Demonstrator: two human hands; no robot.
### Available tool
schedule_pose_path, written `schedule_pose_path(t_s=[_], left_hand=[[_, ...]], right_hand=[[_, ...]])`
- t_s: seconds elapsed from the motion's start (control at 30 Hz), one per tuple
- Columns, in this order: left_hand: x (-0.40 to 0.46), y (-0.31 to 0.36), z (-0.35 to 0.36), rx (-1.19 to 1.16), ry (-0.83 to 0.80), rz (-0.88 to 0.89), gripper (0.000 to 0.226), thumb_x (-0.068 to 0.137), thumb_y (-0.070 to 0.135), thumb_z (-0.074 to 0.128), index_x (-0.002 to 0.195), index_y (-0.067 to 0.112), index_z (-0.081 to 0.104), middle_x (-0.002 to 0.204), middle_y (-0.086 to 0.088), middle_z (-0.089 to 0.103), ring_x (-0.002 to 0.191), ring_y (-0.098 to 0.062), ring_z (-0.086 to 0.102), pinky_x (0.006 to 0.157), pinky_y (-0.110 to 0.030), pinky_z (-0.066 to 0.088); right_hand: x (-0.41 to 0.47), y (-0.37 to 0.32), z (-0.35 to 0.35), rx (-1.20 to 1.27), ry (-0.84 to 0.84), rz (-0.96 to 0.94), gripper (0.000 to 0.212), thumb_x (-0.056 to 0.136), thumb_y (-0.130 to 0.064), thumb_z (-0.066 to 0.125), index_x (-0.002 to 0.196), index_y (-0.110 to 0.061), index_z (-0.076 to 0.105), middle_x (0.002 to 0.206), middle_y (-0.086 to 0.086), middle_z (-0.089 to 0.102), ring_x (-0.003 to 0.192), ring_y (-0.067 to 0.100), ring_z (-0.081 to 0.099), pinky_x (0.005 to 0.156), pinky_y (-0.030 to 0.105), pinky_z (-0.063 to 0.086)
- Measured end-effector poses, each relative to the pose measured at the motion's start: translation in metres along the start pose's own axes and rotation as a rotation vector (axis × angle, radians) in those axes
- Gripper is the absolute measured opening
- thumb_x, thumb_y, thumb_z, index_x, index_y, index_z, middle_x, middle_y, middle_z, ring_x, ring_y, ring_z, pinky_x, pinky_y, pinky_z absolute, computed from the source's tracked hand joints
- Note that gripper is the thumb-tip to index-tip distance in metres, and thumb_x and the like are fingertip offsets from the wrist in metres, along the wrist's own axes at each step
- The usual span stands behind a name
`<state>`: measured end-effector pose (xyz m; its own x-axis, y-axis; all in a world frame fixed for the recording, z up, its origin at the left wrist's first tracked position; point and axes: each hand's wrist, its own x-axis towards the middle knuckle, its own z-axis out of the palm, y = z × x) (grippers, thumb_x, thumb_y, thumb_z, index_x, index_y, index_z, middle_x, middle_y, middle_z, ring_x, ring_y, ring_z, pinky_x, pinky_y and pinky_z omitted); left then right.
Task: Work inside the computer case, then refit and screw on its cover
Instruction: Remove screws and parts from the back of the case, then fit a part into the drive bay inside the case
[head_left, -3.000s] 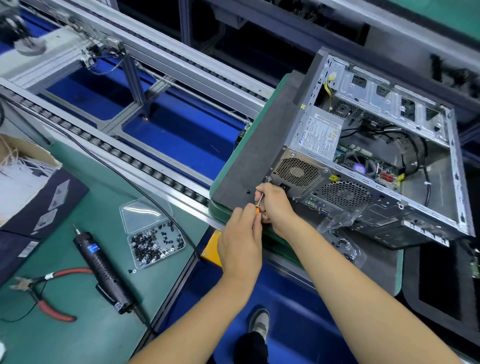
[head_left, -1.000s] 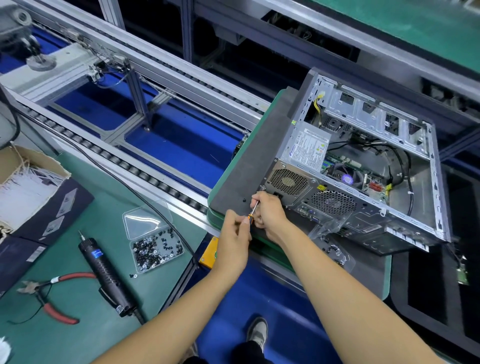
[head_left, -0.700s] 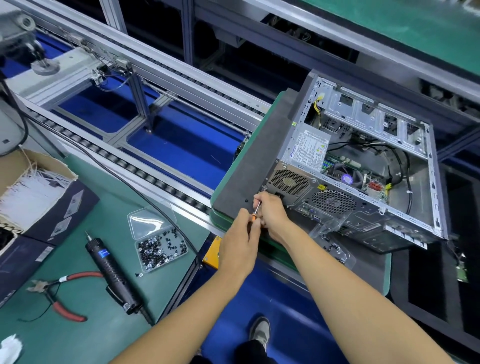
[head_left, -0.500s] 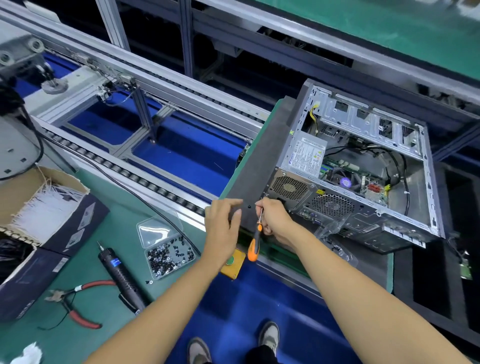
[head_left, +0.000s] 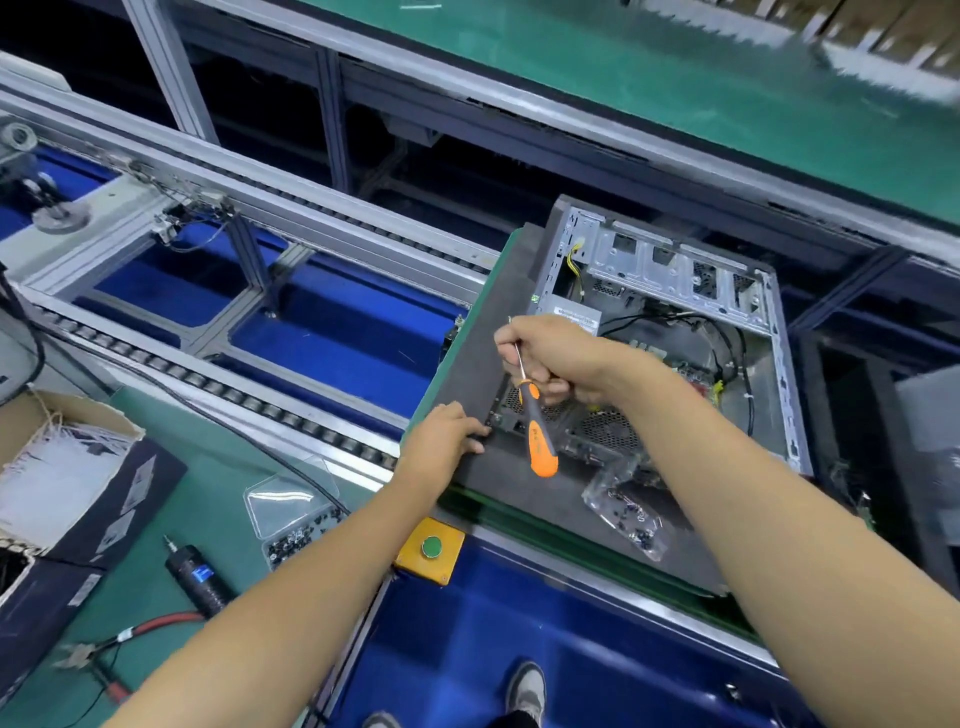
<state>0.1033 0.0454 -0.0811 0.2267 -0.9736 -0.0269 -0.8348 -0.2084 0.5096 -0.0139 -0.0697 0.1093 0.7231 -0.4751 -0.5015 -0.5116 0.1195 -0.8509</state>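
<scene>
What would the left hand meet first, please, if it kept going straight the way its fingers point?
The left hand lies on the grey foam pad, fingers aimed right at the computer case. It would first meet the case's lower rear corner, which the fingertips seem to touch already, though depth is hard to judge.

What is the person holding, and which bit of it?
The right hand holds the orange screwdriver by its metal shaft, handle hanging down. The left hand holds nothing.

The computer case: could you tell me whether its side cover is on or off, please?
Off: the computer case lies open-sided, with cables and drive bays exposed.
</scene>
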Motion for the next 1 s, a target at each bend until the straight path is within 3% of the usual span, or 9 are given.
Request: schedule_pose_path(t_s=[0.07,0.23,0.37,0.43,0.53,0.73,0.83,0.9,1.0], left_hand=[[0.001,-0.001,-0.001,0.058,-0.028,0.036,0.029,0.089,0.024,0.071,0.114,0.009,0.075,0.102,0.003,0.063,0.102,-0.013,0.062,0.075,-0.015,0.043],[-0.003,0.004,-0.009,0.121,-0.068,0.065,0.021,0.100,0.028,0.060,0.119,0.027,0.069,0.114,0.002,0.056,0.110,-0.013,0.056,0.073,-0.014,0.028],[-0.006,0.024,-0.018,-0.008,-0.028,-0.068,0.008,0.096,0.027,0.067,0.102,0.027,0.073,0.101,0.006,0.062,0.097,-0.011,0.063,0.074,-0.020,0.039],[-0.007,0.040,-0.017,-0.231,0.013,-0.138,0.003,0.091,0.024,0.074,0.092,0.021,0.073,0.091,0.005,0.067,0.084,-0.012,0.064,0.074,-0.029,0.048],[-0.014,0.073,-0.017,-0.697,-0.016,-0.244,0.009,0.090,0.003,0.074,0.087,0.003,0.065,0.073,-0.003,0.066,0.066,-0.018,0.064,0.058,-0.028,0.056],[-0.007,0.125,-0.055,-1.188,-0.003,-0.383,0.004,0.096,0.000,0.065,0.096,-0.001,0.062,0.091,-0.015,0.063,0.078,-0.017,0.072,0.075,-0.026,0.060],[-0.009,0.156,-0.074,-0.954,-0.032,-0.126,0.008,0.092,0.005,0.072,0.096,0.003,0.065,0.090,-0.008,0.071,0.083,-0.018,0.074,0.079,-0.026,0.060],[-0.013,0.176,-0.071,-0.540,-0.060,0.190,0.008,0.090,0.011,0.077,0.095,0.008,0.072,0.090,0.000,0.074,0.085,-0.014,0.072,0.081,-0.021,0.055],[-0.013,0.201,-0.041,0.158,-0.238,0.701,0.015,0.093,0.014,0.063,0.105,0.020,0.070,0.104,0.000,0.065,0.090,-0.021,0.066,0.072,-0.036,0.053]], right_hand=[[-0.009,-0.013,-0.017,0.027,0.052,-0.025,0.039,0.098,-0.020,0.042,0.060,-0.016,0.053,0.043,0.003,0.033,0.032,0.016,0.023,0.038,0.019,0.023],[-0.024,-0.003,-0.063,0.139,0.362,-0.032,0.039,0.101,-0.017,0.040,0.064,-0.015,0.051,0.043,0.001,0.031,0.032,0.014,0.022,0.040,0.018,0.021],[-0.032,0.029,-0.094,0.337,0.573,-0.011,0.038,0.104,-0.019,0.040,0.067,-0.014,0.045,0.045,0.001,0.030,0.030,0.014,0.021,0.039,0.015,0.020],[-0.036,0.043,-0.106,0.437,0.651,0.006,0.037,0.103,-0.018,0.040,0.067,-0.015,0.045,0.046,0.001,0.030,0.031,0.014,0.021,0.038,0.015,0.020],[-0.046,0.054,-0.121,0.530,0.697,0.022,0.034,0.104,-0.017,0.038,0.070,-0.015,0.044,0.048,0.001,0.031,0.033,0.014,0.022,0.039,0.018,0.018],[-0.062,0.053,-0.152,0.742,0.752,0.057,0.021,0.096,-0.006,0.039,0.076,-0.011,0.044,0.045,-0.002,0.039,0.033,0.012,0.032,0.036,0.019,0.022],[-0.066,0.059,-0.165,0.791,0.725,0.055,0.022,0.098,-0.007,0.037,0.077,-0.009,0.044,0.041,-0.002,0.041,0.031,0.011,0.033,0.036,0.018,0.022],[-0.068,0.067,-0.173,0.797,0.688,0.062,0.022,0.099,-0.007,0.036,0.079,-0.009,0.044,0.041,-0.001,0.043,0.032,0.011,0.034,0.036,0.019,0.024],[-0.065,0.082,-0.182,0.815,0.631,0.092,0.024,0.099,-0.006,0.036,0.077,-0.008,0.045,0.042,0.000,0.043,0.031,0.012,0.033,0.035,0.020,0.025]])
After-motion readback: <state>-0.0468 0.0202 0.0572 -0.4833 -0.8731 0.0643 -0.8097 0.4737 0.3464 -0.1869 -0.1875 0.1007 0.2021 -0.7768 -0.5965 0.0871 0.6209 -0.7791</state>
